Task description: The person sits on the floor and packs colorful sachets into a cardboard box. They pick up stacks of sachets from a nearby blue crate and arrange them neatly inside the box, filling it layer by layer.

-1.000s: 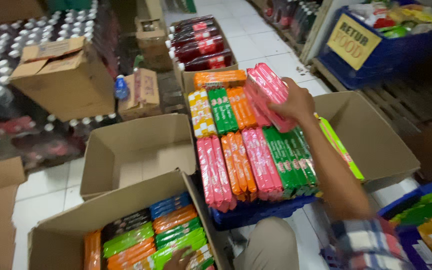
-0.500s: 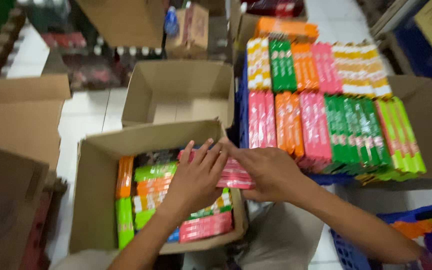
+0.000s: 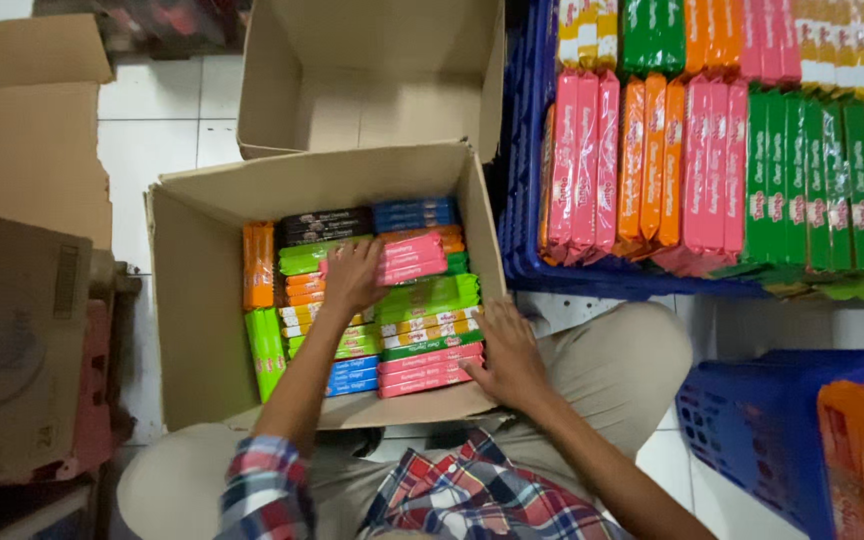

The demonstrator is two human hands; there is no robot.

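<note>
Left hand point(image 3: 352, 280) is laid flat on pink packets point(image 3: 410, 258) inside the cardboard box point(image 3: 192, 300), centre frame. Right hand point(image 3: 507, 355) is spread open against the box's lower right corner, nothing gripped.

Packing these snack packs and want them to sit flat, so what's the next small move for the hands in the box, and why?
Probably press the pink packs down level with the left hand. They lie on top of the other packs in the cardboard box, slightly raised. The right hand rests at the box's near edge by another pink stack and could steady it.
</note>
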